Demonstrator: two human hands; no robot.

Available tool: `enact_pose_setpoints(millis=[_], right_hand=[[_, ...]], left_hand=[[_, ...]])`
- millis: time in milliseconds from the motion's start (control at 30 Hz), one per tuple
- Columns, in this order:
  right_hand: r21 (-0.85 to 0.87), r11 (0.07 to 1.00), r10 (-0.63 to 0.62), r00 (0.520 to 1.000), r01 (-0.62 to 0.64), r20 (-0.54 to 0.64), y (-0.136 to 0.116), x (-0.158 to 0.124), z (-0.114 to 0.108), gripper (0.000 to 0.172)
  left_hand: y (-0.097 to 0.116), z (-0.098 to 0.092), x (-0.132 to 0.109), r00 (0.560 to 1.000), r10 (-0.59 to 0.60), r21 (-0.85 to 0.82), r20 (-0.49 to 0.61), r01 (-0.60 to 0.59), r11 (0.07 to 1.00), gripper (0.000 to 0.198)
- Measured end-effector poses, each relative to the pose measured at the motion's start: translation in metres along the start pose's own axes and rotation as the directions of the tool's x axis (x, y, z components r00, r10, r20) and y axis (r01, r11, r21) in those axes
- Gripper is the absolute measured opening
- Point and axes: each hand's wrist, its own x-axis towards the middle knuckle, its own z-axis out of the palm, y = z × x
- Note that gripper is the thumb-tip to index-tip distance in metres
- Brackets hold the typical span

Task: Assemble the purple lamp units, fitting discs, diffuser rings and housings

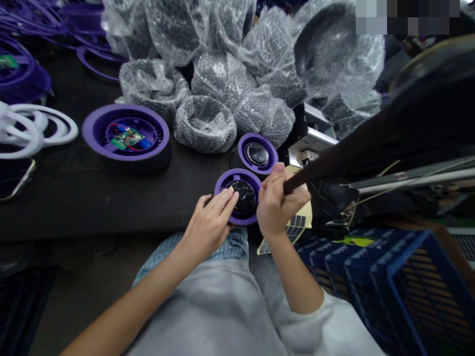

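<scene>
My left hand (211, 220) holds a round purple-rimmed housing (220, 185) near the table's front edge. Its fingers lie across the glossy black dome (245, 196) in the middle. At the housing's right side, my right hand (278, 205) is closed round the thin end of a long dark tool (345, 148). That tool widens towards the upper right, close to the camera and blurred; its kind is unclear. Just behind stands a second purple-rimmed housing (258, 153) with a similar dome. A sheet of dark stickers on yellowish backing (297, 227) lies partly under my right hand.
A larger purple housing (128, 153) with a green circuit board (128, 138) sits left. White rings (59, 126) and a phone (17, 178) are farther left. Several bubble-wrapped pieces (206, 123) crowd the back. A blue crate (352, 262) stands at right.
</scene>
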Motion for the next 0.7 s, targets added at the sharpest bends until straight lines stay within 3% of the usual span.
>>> enact_pose_setpoints(millis=[167,267,367,467,533,600,700], right_hand=[[0.026,1.0,0.009,1.0,-0.009,-0.03,0.0,-0.003,0.002,0.042],[0.038,0.998,-0.043,0.999,0.042,0.018,0.001,0.003,0.006,0.044],[0.149,0.988,0.014,0.995,-0.029,0.102,0.004,0.016,0.006,0.048],[0.342,0.918,0.16,0.977,-0.2,0.14,0.003,0.028,-0.005,0.05],[0.458,0.854,0.222,0.969,-0.246,0.107,-0.001,0.03,-0.017,0.049],[0.545,0.808,0.234,0.971,-0.225,0.053,-0.006,0.028,-0.03,0.049],[0.616,0.77,0.222,0.975,-0.167,-0.013,-0.013,0.021,-0.045,0.048]], left_hand=[[0.002,-0.001,0.0,1.0,0.019,0.033,0.012,-0.019,0.999,0.052],[-0.002,-0.005,0.001,0.998,0.065,0.064,-0.006,-0.064,0.996,0.056],[-0.015,-0.016,0.005,0.988,0.151,0.091,0.029,-0.153,0.984,0.062],[-0.035,-0.03,0.018,0.955,0.264,0.09,0.136,-0.277,0.957,0.07],[-0.049,-0.036,0.029,0.914,0.344,0.045,0.215,-0.361,0.932,0.07],[-0.058,-0.036,0.038,0.884,0.394,-0.034,0.251,-0.399,0.916,0.067],[-0.06,-0.028,0.041,0.905,0.378,-0.095,0.194,-0.366,0.926,0.064]])
